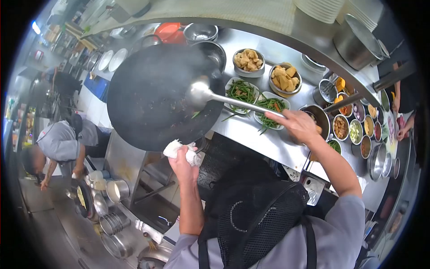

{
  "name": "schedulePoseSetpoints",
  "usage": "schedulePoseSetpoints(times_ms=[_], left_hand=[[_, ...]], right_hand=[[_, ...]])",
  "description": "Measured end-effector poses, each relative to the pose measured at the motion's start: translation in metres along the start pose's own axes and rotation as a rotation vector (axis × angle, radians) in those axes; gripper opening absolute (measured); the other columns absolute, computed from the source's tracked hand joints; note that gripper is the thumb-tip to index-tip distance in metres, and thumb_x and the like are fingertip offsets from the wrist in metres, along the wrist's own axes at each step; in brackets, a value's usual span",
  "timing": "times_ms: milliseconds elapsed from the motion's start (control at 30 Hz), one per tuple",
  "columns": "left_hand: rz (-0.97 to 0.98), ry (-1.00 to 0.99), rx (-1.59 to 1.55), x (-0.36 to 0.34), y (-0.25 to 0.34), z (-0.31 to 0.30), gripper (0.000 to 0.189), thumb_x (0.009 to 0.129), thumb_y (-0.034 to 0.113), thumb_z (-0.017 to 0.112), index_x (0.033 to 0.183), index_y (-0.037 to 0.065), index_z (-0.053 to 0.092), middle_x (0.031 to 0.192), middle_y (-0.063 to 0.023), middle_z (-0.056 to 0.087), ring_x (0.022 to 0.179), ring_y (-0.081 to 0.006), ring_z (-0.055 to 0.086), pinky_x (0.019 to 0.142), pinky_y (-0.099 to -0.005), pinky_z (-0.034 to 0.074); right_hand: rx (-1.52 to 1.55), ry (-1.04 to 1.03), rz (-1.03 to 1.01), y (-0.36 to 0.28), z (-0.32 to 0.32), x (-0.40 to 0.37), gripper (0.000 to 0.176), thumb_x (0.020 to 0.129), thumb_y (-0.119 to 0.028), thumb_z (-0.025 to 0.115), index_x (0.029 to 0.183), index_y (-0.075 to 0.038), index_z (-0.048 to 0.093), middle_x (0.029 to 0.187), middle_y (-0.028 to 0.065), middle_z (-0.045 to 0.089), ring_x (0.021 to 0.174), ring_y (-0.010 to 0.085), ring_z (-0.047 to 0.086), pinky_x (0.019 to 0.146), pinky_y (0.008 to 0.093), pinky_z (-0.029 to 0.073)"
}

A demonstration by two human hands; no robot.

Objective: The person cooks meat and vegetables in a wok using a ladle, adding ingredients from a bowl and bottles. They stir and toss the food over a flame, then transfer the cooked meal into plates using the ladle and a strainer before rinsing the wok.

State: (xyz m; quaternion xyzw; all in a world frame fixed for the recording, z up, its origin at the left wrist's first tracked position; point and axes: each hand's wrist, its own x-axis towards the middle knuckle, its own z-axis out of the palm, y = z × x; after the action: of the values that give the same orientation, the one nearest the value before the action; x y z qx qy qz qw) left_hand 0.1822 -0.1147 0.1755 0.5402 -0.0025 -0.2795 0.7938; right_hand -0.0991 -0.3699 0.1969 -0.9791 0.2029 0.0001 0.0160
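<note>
A large dark wok [152,98] is lifted and tilted at the centre left, with a few food bits stuck inside. My left hand [182,162] is closed on a white cloth [174,148] at the wok's near edge. In my right hand [301,127] is the handle of a long metal ladle [200,93], whose bowl lies over the wok's right side. Beneath the ladle's shaft, two white dishes hold green beans [242,92]. Behind them stand a bowl of pale fried pieces [248,60] and a bowl of yellowish chunks [285,78].
Several small containers of chopped ingredients [355,132] stand at the right, near another person's hands [403,129]. A co-worker [67,143] bends over at the left, near several pots [117,190]. An overhead shelf [268,15] crosses the top.
</note>
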Motion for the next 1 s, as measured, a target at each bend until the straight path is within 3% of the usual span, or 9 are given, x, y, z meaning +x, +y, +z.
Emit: schedulePoseSetpoints(times_ms=[200,500,733,900,1000], left_hand=[[0.104,-0.006,0.016,0.004,-0.013,0.012,0.023,0.090,0.000,0.052,0.112,0.005,0.052,0.089,-0.0098,0.062,0.069,-0.0217,0.066,0.049,-0.0352,0.053],[0.171,0.036,0.098,0.001,-0.015,0.020,0.023,0.088,-0.004,0.053,0.111,0.000,0.050,0.096,-0.0096,0.059,0.073,-0.0208,0.064,0.065,-0.0351,0.057],[0.174,0.038,0.092,-0.005,-0.016,0.014,0.024,0.088,-0.003,0.053,0.112,0.000,0.051,0.096,-0.0096,0.060,0.075,-0.0208,0.065,0.063,-0.0347,0.057],[0.082,0.001,0.132,-0.022,-0.001,0.012,0.025,0.089,-0.002,0.054,0.114,0.001,0.051,0.097,-0.0095,0.061,0.077,-0.0203,0.066,0.060,-0.0338,0.056],[0.118,0.015,0.099,-0.019,-0.004,0.011,0.024,0.089,-0.002,0.054,0.112,0.002,0.050,0.094,-0.0088,0.060,0.074,-0.0201,0.066,0.059,-0.0337,0.055]], right_hand=[[-0.100,0.098,0.069,0.026,-0.005,-0.047,0.075,0.084,-0.006,0.059,0.150,-0.039,0.046,0.078,0.0023,0.053,0.070,0.0193,0.063,0.064,0.0371,0.052],[-0.129,0.129,0.210,0.037,-0.026,-0.089,0.073,0.079,-0.004,0.064,0.144,-0.035,0.056,0.076,0.0046,0.052,0.060,0.0242,0.061,0.056,0.0392,0.051],[0.032,0.228,0.221,0.025,-0.016,-0.062,0.072,0.080,-0.003,0.067,0.145,-0.033,0.056,0.079,0.0057,0.054,0.063,0.0267,0.063,0.056,0.0399,0.052],[0.115,0.125,0.165,0.010,0.004,-0.016,0.074,0.083,-0.005,0.062,0.148,-0.038,0.049,0.085,0.0060,0.058,0.074,0.0272,0.066,0.068,0.0440,0.054],[0.011,0.100,0.095,0.025,0.004,-0.031,0.073,0.084,-0.005,0.062,0.148,-0.038,0.049,0.084,0.0050,0.057,0.073,0.0239,0.066,0.066,0.0411,0.054]])
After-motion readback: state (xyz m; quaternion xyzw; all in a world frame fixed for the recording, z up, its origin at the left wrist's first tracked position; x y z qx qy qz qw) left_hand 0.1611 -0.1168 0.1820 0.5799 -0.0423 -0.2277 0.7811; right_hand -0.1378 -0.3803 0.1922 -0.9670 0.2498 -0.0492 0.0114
